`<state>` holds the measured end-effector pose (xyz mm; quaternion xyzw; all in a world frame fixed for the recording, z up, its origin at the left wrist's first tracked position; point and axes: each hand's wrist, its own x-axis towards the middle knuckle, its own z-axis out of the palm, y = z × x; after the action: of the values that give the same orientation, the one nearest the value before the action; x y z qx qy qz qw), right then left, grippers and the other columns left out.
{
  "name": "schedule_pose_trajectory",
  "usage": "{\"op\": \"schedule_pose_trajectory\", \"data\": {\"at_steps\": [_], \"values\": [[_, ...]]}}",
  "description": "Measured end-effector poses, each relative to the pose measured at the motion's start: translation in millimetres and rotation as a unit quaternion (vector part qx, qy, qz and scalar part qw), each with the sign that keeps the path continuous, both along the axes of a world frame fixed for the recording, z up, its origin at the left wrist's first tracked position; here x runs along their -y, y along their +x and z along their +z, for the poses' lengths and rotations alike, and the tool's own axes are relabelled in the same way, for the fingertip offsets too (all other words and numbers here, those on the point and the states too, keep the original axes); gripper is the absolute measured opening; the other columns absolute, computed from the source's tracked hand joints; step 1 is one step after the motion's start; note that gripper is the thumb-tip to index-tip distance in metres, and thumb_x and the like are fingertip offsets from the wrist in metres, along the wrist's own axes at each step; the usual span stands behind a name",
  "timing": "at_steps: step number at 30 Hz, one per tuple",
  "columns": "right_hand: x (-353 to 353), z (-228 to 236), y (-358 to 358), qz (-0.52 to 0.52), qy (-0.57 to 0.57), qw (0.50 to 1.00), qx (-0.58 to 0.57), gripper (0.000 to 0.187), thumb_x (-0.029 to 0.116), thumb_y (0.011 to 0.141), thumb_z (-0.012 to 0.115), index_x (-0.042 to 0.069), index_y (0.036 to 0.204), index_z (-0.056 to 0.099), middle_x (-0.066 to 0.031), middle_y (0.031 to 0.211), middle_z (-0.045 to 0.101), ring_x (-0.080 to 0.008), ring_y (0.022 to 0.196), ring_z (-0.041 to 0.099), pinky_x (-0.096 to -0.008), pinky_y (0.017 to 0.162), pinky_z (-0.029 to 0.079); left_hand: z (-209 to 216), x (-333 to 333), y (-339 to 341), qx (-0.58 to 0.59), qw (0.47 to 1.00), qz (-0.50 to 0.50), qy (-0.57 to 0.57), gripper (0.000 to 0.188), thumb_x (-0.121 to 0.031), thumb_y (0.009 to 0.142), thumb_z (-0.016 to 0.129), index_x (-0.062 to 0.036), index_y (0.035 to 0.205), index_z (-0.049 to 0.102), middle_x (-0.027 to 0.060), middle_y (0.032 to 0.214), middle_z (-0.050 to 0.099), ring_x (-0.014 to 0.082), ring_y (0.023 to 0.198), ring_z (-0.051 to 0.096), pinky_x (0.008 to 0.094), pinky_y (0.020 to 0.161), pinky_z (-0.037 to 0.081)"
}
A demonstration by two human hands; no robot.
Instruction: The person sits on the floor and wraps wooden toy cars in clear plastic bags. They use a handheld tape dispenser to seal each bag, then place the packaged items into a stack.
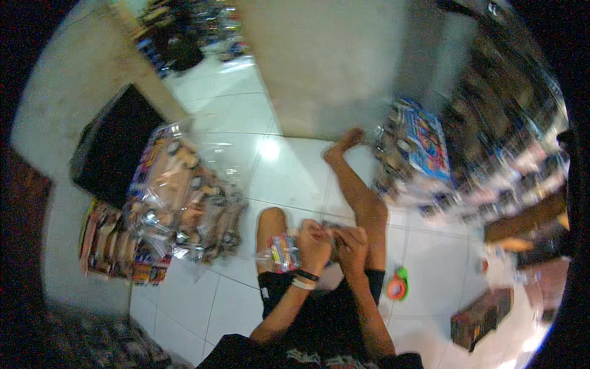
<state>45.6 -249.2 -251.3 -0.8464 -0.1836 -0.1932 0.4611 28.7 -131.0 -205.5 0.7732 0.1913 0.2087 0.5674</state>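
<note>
Both hands meet over my lap, between my bent legs. The fingers of my left hand (314, 245) are curled closed, and a dark wristband and a white one circle that wrist. Close beside it, my right hand (352, 247) is also closed, its fingertips almost touching the left. Something small and dark seems to sit between them, too blurred to name. A shiny packet (283, 253) with red and blue print lies on my left thigh, just beside the left hand; whether that hand touches it is unclear.
An orange and green round tool (398, 286), perhaps a tape dispenser, lies right of my leg. Clear-wrapped packages (184, 197) are stacked at left by a black box (120, 147). Blue printed packs (427, 141) stand at right, with a brown box (481, 320) nearer me on white tiles.
</note>
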Motion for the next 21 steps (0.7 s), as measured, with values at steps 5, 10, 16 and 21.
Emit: {"op": "schedule_pose_trajectory", "data": {"at_steps": [5,10,16,21], "values": [[1.9,5.4,-3.0,0.026,-0.024,0.999,0.023,0.027,0.013,0.079,0.076,0.015,0.106,0.076,-0.0077,0.11,0.07,-0.0322,0.105,0.06,-0.0494,0.094,0.043,-15.6,-3.9,8.0,-0.015,0.999,0.03,0.012,0.023,-0.005,0.083,0.075,-0.0045,0.095,0.055,0.0076,0.072,0.06,0.0194,0.064,0.059,0.0356,0.06,0.048],[17.7,20.5,21.6,0.111,-0.116,0.986,-0.039,0.021,0.014,0.08,0.074,0.015,0.101,0.076,-0.0076,0.104,0.067,-0.0342,0.105,0.058,-0.0502,0.091,0.042,-9.9,-26.5,-5.0,-0.016,0.958,-0.137,0.252,0.03,-0.017,0.085,0.076,-0.0045,0.109,0.063,0.0171,0.097,0.064,0.0293,0.09,0.062,0.0425,0.074,0.05],[29.2,28.6,39.6,0.171,-0.24,0.955,-0.03,0.011,0.015,0.092,0.07,0.01,0.1,0.074,-0.0056,0.105,0.064,-0.0296,0.109,0.056,-0.0468,0.093,0.039,-4.0,-28.9,-4.8,0.013,0.848,-0.237,0.474,0.021,-0.019,0.082,0.07,-0.002,0.094,0.074,0.0173,0.113,0.059,0.0352,0.11,0.056,0.0488,0.091,0.046],[30.0,23.0,32.6,0.188,-0.168,0.967,-0.036,0.014,0.014,0.088,0.072,0.012,0.102,0.075,-0.008,0.109,0.066,-0.0326,0.108,0.058,-0.0475,0.092,0.044,-7.1,-23.6,9.2,-0.13,0.828,-0.212,0.503,0.031,-0.029,0.086,0.066,-0.0035,0.103,0.073,0.0167,0.123,0.06,0.0357,0.119,0.054,0.0552,0.098,0.042]]}}
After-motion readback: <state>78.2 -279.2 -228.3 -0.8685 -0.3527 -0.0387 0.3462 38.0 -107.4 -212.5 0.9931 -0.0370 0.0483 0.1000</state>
